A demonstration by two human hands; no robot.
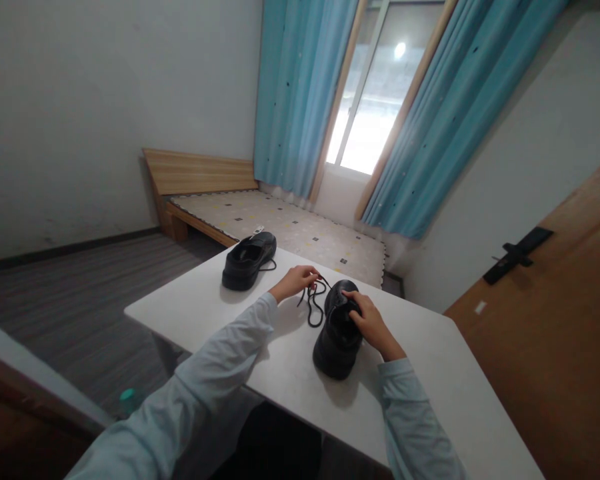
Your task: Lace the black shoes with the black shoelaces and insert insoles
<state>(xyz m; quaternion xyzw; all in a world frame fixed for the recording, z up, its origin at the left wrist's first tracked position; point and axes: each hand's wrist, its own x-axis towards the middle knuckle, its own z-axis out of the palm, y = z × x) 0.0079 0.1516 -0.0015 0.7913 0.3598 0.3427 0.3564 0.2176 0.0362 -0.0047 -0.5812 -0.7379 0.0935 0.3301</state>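
Observation:
A black shoe (336, 343) stands on the white table (410, 400), its toe pointing away from me. My right hand (371, 321) grips its upper near the tongue, thumb at the opening and fingers over the far side. To the left of the shoe, my left hand (296, 281) pinches a black shoelace (316, 313) that runs to the shoe's front and hangs in loops onto the table. A second black shoe (247, 263) rests at the table's far left, with a lace trailing from its right side and a small white tag on it.
Behind the table is a bed (300, 227) with a wooden headboard (200, 173). Blue curtains (300, 93) flank a bright window (375, 100). A wooden door (545, 320) with a black handle stands at the right. A green-capped item (127, 395) is low at the left.

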